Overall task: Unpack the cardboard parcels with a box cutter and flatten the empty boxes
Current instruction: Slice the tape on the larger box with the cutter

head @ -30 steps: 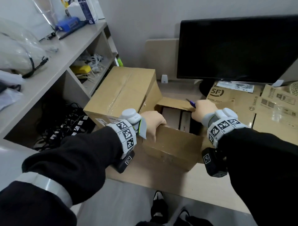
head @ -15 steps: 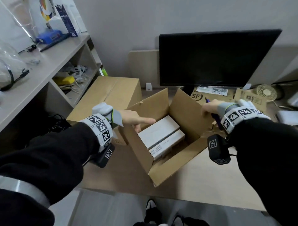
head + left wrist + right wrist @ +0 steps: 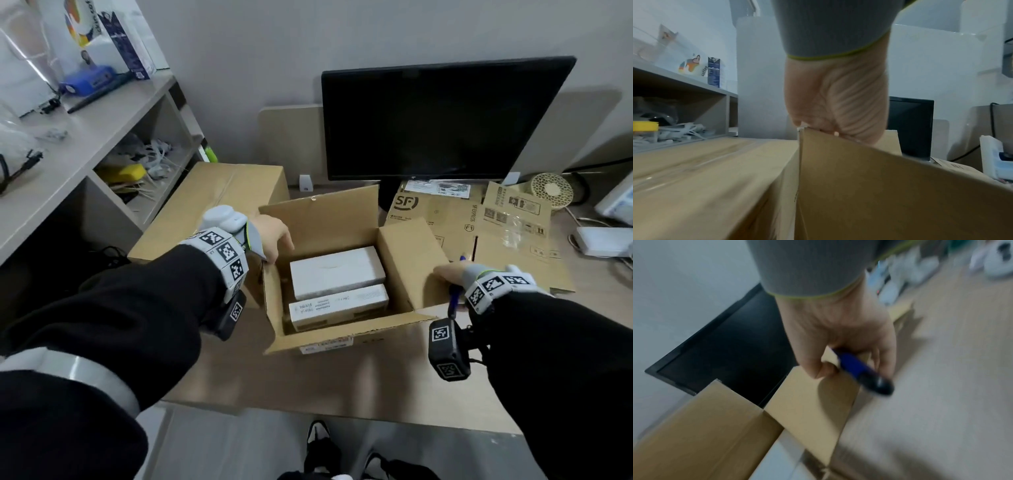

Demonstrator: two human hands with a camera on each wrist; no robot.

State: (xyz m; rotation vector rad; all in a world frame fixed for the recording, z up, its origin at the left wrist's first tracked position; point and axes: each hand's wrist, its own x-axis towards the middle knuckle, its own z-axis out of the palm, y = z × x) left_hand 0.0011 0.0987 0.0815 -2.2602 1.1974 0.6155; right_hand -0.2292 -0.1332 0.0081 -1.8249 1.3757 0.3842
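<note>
Open box (image 3: 329, 219): centre of frame, two white cartons (image 3: 337, 272) inside.
Left hand (image 3: 272, 240): on its left wall.
Right hand (image 3: 448, 274): holds blue box cutter (image 3: 454, 301), right flap.

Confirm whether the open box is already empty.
No: two white boxes lie side by side inside the open cardboard box.

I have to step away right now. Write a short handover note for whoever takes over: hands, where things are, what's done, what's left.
Left hand: grips the left wall of the open box at its top edge.
Right hand: holds the blue box cutter and presses the right flap outward.
Inside: two white cartons, side by side, not yet removed.
Done: this parcel is cut open.
Left: lift the cartons out, flatten the box, then open the sealed box on its left.
</note>
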